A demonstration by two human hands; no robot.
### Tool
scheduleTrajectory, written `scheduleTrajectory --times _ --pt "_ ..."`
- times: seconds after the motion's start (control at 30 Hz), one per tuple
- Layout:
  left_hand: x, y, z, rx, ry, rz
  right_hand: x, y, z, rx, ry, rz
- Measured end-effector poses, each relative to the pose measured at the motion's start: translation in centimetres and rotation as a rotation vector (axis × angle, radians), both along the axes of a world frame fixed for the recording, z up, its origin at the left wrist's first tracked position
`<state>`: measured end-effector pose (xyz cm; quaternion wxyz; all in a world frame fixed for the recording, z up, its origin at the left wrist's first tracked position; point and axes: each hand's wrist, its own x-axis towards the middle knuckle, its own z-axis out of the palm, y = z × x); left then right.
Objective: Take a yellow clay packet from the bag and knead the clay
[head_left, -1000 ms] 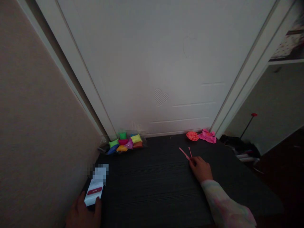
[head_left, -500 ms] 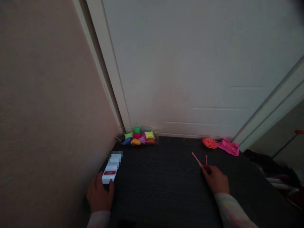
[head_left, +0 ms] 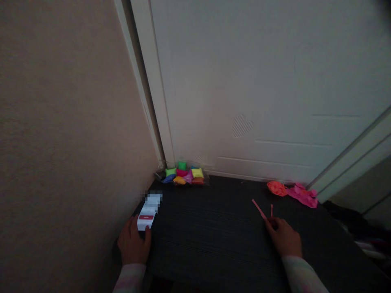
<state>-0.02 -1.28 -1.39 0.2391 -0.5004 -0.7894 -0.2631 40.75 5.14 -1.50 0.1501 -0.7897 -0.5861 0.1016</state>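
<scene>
My left hand (head_left: 132, 245) rests on the near end of a phone (head_left: 148, 211) with a lit white screen, lying at the left edge of the dark table (head_left: 210, 240). Its fingers curl around the phone's lower end. My right hand (head_left: 284, 240) lies on the table with its fingers closed on two thin pink sticks (head_left: 262, 211) that point away from me. A clear bag of small coloured clay packets (head_left: 183, 175) sits at the far left corner. An orange lump (head_left: 277, 188) and a crumpled pink piece (head_left: 302, 195) lie at the far right.
A beige wall borders the table on the left. A white door with a heart pattern stands right behind the table. Dark clutter lies on the floor beyond the table's right edge (head_left: 360, 228).
The view has swung left and forward, so both hands and the phone appear more fully. My hands have kept their hold on the phone and the sticks.
</scene>
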Motion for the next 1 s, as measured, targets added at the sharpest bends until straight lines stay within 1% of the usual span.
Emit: scheduleTrajectory --times 0.3,0.67,1.0 --pt "0.12 0.00 0.06 -0.025 -0.038 0.000 0.16 0.11 -0.19 0.004 0.008 -0.007" --pt "-0.11 0.01 -0.13 -0.006 -0.031 -0.029 -0.02 -0.02 0.02 0.011 0.002 -0.010" --pt "-0.37 0.18 -0.48 0.018 -0.075 -0.040 0.03 0.03 0.03 0.004 0.019 -0.003"
